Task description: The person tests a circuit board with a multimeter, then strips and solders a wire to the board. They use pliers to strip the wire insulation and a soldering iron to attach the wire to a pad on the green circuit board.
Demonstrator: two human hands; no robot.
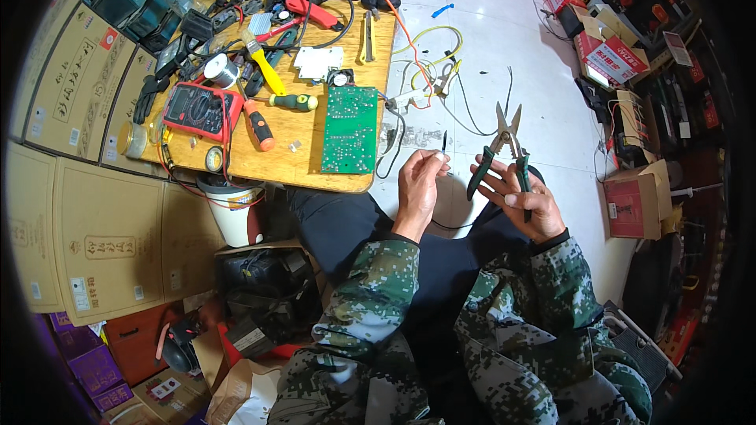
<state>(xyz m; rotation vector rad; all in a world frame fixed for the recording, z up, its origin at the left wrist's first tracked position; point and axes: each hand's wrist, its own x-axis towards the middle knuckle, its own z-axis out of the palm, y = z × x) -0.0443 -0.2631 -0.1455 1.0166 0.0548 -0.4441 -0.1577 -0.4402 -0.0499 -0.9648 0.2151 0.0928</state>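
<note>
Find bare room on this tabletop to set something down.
On the tabletop, mostly bare wood runs along the near edge between the orange-and-black screwdriver and green circuit board. A smaller patch separates that board from the yellow utility knife. The left and far parts are crowded around the red multimeter, wire spool and brush.

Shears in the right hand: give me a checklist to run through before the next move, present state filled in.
1. Shears held by the handles: ok, in the right hand.
2. Blades open: ok, tips apart and pointing away from the body.
3. Thin dark piece gripped: ok, pinched in the left hand, tip upward.
4. Left hand clear of the blades: ok, a gap shows between them.
5. Green circuit board well in from the table edge: not ok, it lies along the right edge.
6. Red multimeter switched off: cannot tell, its display is too small to read.
</note>
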